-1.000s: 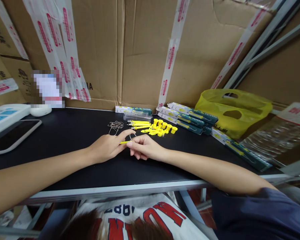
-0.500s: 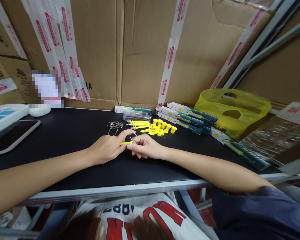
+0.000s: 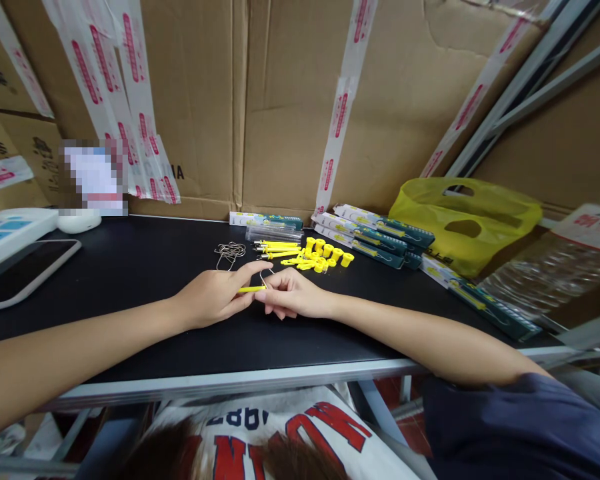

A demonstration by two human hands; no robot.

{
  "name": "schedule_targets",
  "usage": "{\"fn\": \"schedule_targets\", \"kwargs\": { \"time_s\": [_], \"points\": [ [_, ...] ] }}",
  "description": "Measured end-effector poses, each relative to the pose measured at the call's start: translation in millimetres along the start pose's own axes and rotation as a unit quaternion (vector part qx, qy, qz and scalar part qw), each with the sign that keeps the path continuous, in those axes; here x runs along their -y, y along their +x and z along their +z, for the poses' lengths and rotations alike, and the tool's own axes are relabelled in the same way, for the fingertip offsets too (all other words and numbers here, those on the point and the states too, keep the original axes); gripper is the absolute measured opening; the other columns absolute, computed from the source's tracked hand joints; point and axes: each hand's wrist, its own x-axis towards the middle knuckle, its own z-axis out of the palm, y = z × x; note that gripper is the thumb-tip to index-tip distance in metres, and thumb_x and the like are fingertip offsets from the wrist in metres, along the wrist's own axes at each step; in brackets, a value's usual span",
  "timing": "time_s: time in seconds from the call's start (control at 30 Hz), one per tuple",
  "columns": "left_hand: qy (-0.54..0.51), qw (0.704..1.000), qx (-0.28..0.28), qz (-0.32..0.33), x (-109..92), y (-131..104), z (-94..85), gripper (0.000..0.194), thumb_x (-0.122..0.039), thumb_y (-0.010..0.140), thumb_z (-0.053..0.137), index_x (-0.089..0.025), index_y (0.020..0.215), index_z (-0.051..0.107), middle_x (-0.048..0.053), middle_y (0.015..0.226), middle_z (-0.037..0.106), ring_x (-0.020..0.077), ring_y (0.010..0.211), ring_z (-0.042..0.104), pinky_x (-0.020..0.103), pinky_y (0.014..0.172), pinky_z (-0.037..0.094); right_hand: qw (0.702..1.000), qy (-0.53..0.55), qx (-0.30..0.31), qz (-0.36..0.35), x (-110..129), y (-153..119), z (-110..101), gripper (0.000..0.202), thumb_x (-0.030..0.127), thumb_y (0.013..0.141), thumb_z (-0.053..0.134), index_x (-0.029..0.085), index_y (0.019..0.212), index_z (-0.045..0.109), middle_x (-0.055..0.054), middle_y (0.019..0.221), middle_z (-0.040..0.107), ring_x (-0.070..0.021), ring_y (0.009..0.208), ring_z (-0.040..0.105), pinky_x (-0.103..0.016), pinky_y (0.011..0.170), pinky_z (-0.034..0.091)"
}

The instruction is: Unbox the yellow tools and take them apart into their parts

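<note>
My left hand (image 3: 213, 298) is closed round a thin yellow plastic rod (image 3: 250, 289), whose tip points right. My right hand (image 3: 300, 293) pinches at that tip, its thumb and fingers on a bent metal wire hook (image 3: 261, 275). The hook's curved end rises between the two hands, close to my left index finger. Whether the wire sits inside the rod is hidden by the fingers. Just beyond my hands lie a tangle of wire hooks (image 3: 230, 252), several yellow rods with metal tips (image 3: 283, 247) and a group of yellow flanged caps (image 3: 327, 251).
Clear plastic tubes (image 3: 275, 233) lie behind the rods. Printed slim boxes (image 3: 370, 230) are stacked to the right, near a yellow plastic bag (image 3: 470, 213) and clear plastic packaging (image 3: 535, 280). A phone (image 3: 25, 275) and a white power strip (image 3: 17, 230) sit left. Cardboard boxes (image 3: 195, 100) wall the back.
The yellow rod tilts slightly more, and my right hand has shifted a little to the right. Both hands keep their hold; the things on the table have not moved.
</note>
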Motion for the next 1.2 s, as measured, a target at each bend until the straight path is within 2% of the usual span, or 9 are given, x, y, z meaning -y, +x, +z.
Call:
{"fn": "schedule_targets", "kwargs": {
  "time_s": [0.17,0.27,0.47,0.6,0.73,0.8,0.9,1.0,1.2],
  "points": [
    [0.033,0.999,-0.003,0.029,-1.7,-1.6,-0.4,0.046,-0.032,0.093,0.035,-0.017,0.137,0.032,0.002,0.084,0.069,0.0184,0.073,0.068,0.024,0.061,0.047,0.999,-0.02,0.046,-0.001,2.3,-1.5,-2.6,0.042,0.05,0.084,0.057,0.012,0.066,0.057,0.005,0.046,0.052,-0.0027,0.033,0.041,-0.014,0.033,0.03],
    [0.044,0.999,0.001,0.027,-2.3,-1.6,0.2,0.048,-0.029,0.094,0.033,-0.017,0.139,0.029,0.004,0.088,0.071,0.0192,0.075,0.069,0.025,0.062,0.048,0.999,-0.01,0.05,0.004,2.6,-0.7,-1.1,0.043,0.051,0.085,0.055,0.012,0.067,0.057,0.006,0.045,0.051,-0.0023,0.032,0.039,-0.014,0.032,0.029],
    [0.06,0.998,0.01,-0.019,-5.4,0.9,1.1,0.048,-0.027,0.094,0.031,-0.014,0.14,0.026,0.004,0.08,0.071,0.0216,0.068,0.07,0.027,0.058,0.049,1.0,0.011,-0.019,0.0,1.6,1.8,5.0,0.043,0.051,0.084,0.055,0.013,0.064,0.056,0.007,0.041,0.048,-0.0016,0.029,0.036,-0.013,0.031,0.026],
    [0.073,0.996,0.006,-0.042,-8.7,1.1,1.0,0.047,-0.027,0.094,0.03,-0.014,0.139,0.026,0.002,0.073,0.069,0.0218,0.064,0.069,0.027,0.055,0.047,0.999,0.02,-0.042,0.003,2.6,2.6,6.9,0.045,0.055,0.081,0.057,0.013,0.063,0.056,0.007,0.04,0.048,-0.0019,0.028,0.036,-0.014,0.03,0.025],
    [0.073,0.995,-0.005,-0.07,-10.3,1.0,1.6,0.044,-0.027,0.094,0.03,-0.014,0.136,0.028,0.005,0.082,0.07,0.0234,0.067,0.069,0.029,0.056,0.048,0.998,0.017,-0.063,-0.001,3.0,2.9,8.8,0.047,0.057,0.081,0.056,0.014,0.063,0.055,0.008,0.039,0.047,-0.0021,0.028,0.036,-0.014,0.029,0.024],
    [0.067,0.994,-0.003,-0.081,-10.5,1.6,1.7,0.038,-0.028,0.095,0.03,-0.015,0.13,0.034,0.006,0.087,0.07,0.024,0.072,0.07,0.029,0.057,0.048,0.997,0.014,-0.069,-0.005,2.9,2.8,9.7,0.047,0.057,0.081,0.055,0.014,0.063,0.055,0.008,0.039,0.046,-0.0021,0.028,0.035,-0.014,0.029,0.024],
    [0.067,0.994,0.024,-0.084,-10.3,2.3,1.3,0.025,-0.027,0.095,0.029,-0.016,0.109,0.047,0.005,0.08,0.069,0.0232,0.07,0.069,0.028,0.056,0.045,0.997,0.006,-0.075,-0.011,2.7,2.1,10.2,0.044,0.054,0.082,0.055,0.014,0.063,0.054,0.009,0.04,0.045,-0.0021,0.028,0.036,-0.014,0.029,0.025],
    [0.076,0.993,0.041,-0.079,-9.8,2.4,0.9,0.023,-0.027,0.095,0.028,-0.019,0.089,0.049,0.003,0.074,0.066,0.0212,0.066,0.067,0.027,0.054,0.041,0.997,0.0,-0.076,-0.015,2.5,1.6,9.3,0.041,0.05,0.083,0.057,0.014,0.063,0.054,0.009,0.04,0.045,-0.0021,0.028,0.036,-0.013,0.03,0.025],
    [0.072,0.994,0.039,-0.069,-7.9,3.4,1.1,0.023,-0.027,0.096,0.029,-0.019,0.084,0.047,0.002,0.071,0.065,0.0194,0.063,0.065,0.025,0.053,0.037,0.998,-0.009,-0.065,-0.017,0.6,1.2,7.8,0.041,0.05,0.083,0.057,0.014,0.064,0.054,0.008,0.041,0.046,-0.0023,0.029,0.037,-0.014,0.03,0.026]
  ]
}}
